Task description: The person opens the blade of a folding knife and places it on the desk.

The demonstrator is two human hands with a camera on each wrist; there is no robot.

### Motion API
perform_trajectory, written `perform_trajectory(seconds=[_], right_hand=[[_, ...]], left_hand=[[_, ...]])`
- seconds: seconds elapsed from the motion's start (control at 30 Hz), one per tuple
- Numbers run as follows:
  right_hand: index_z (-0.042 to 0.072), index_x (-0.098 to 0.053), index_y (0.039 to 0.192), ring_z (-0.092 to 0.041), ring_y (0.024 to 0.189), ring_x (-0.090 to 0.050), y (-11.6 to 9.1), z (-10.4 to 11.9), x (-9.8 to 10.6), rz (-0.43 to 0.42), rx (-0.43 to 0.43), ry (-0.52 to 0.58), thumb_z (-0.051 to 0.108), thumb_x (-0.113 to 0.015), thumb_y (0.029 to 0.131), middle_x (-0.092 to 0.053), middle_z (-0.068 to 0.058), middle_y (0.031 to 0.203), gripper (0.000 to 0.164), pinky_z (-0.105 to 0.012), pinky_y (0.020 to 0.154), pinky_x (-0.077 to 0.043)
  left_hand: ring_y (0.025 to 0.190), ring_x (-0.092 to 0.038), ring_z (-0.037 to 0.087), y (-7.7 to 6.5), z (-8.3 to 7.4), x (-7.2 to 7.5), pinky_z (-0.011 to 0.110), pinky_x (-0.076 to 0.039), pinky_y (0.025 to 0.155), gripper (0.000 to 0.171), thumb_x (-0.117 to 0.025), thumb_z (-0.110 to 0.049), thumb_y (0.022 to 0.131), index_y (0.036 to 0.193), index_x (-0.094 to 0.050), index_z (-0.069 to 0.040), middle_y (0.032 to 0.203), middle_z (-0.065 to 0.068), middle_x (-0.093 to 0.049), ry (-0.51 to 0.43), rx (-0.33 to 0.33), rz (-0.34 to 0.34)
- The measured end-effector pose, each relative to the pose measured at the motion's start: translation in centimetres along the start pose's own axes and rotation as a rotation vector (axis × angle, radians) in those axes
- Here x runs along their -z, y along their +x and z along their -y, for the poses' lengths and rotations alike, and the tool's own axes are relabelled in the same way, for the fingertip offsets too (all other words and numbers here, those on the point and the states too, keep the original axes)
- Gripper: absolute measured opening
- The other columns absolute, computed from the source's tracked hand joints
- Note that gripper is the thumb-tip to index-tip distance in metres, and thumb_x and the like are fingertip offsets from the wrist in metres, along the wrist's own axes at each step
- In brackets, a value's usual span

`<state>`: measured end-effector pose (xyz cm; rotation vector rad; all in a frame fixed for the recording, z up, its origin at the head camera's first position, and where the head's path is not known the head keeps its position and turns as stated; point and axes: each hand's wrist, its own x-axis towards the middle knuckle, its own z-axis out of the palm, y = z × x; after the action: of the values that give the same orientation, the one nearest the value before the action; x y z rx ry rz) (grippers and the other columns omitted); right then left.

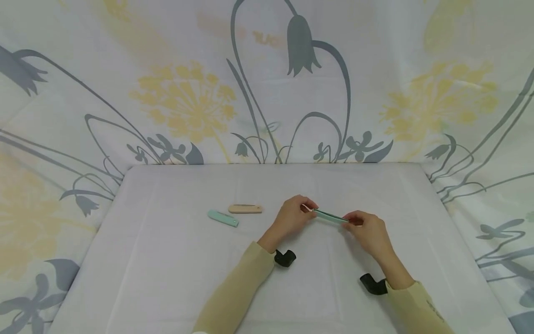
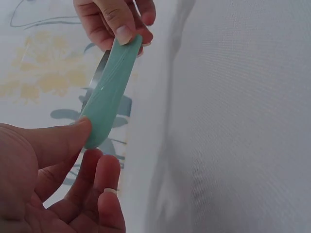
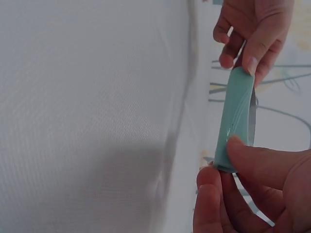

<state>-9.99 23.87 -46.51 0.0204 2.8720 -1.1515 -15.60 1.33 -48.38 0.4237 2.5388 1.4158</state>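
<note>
Both hands hold one mint-green folding knife [image 1: 331, 216] above the table, one at each end. My left hand [image 1: 292, 215] pinches its left end between thumb and fingers. At the other end, my right hand [image 1: 369, 229] has a similar pinch grip. In the left wrist view, the smooth handle [image 2: 112, 92] shows engraved curved lines, and a strip of metal blade [image 2: 98, 73] shows along one edge. That same blade [image 3: 252, 121] edges out beside the handle in the right wrist view, lying close along it. Fingers hide both ends of the knife.
A second mint-green folding knife [image 1: 223, 218] lies on the white table [image 1: 167, 278], left of my hands. Just behind it is a beige folding knife [image 1: 245, 209]. Floral-patterned cloth [image 1: 267, 93] rises behind the table and at its sides. Black wrist-camera mounts [image 1: 285, 258] sit at both wrists.
</note>
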Motion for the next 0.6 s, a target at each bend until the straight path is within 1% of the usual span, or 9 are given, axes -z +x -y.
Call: perform_trajectory(seconds=[0.13,0.3,0.5,0.6], right_hand=[[0.002,-0.073,0.105,-0.037,0.098,-0.065,-0.5,0.4,0.1,-0.016,0.01,0.016,0.012,-0.074,0.091,-0.073,-0.013,0.096,0.018,-0.034,0.066,-0.048],[0.004,-0.073,0.105,-0.035,0.096,-0.067,-1.2,1.2,0.1,-0.028,0.023,0.049,0.012,-0.074,0.09,-0.073,-0.011,0.095,0.017,-0.034,0.068,-0.05],[0.004,-0.073,0.105,-0.03,0.093,-0.069,-2.2,2.3,0.0,-0.03,0.054,0.097,0.01,-0.074,0.09,-0.072,-0.009,0.096,0.016,-0.036,0.074,-0.056],[0.003,-0.072,0.105,-0.027,0.092,-0.069,-2.6,2.9,-0.2,-0.034,0.07,0.126,0.008,-0.075,0.089,-0.071,-0.009,0.097,0.017,-0.034,0.076,-0.057]], left_hand=[[0.083,-0.061,0.004,-0.7,-0.1,0.6,0.024,-0.048,0.075,0.011,-0.075,-0.02,0.091,0.102,-0.073,-0.017,0.095,-0.009,-0.066,-0.058,-0.006,0.027],[0.085,-0.062,0.005,-1.8,-0.1,1.5,0.025,-0.049,0.075,0.013,-0.075,-0.02,0.092,0.103,-0.072,-0.016,0.096,-0.008,-0.067,-0.122,-0.032,0.067],[0.086,-0.064,0.006,-3.1,0.0,2.5,0.025,-0.051,0.077,0.015,-0.075,-0.019,0.091,0.105,-0.072,-0.015,0.097,-0.008,-0.068,-0.157,-0.065,0.081],[0.088,-0.064,0.007,-3.9,-0.1,3.1,0.026,-0.052,0.078,0.016,-0.075,-0.018,0.091,0.106,-0.072,-0.014,0.098,-0.007,-0.068,-0.165,-0.076,0.079]])
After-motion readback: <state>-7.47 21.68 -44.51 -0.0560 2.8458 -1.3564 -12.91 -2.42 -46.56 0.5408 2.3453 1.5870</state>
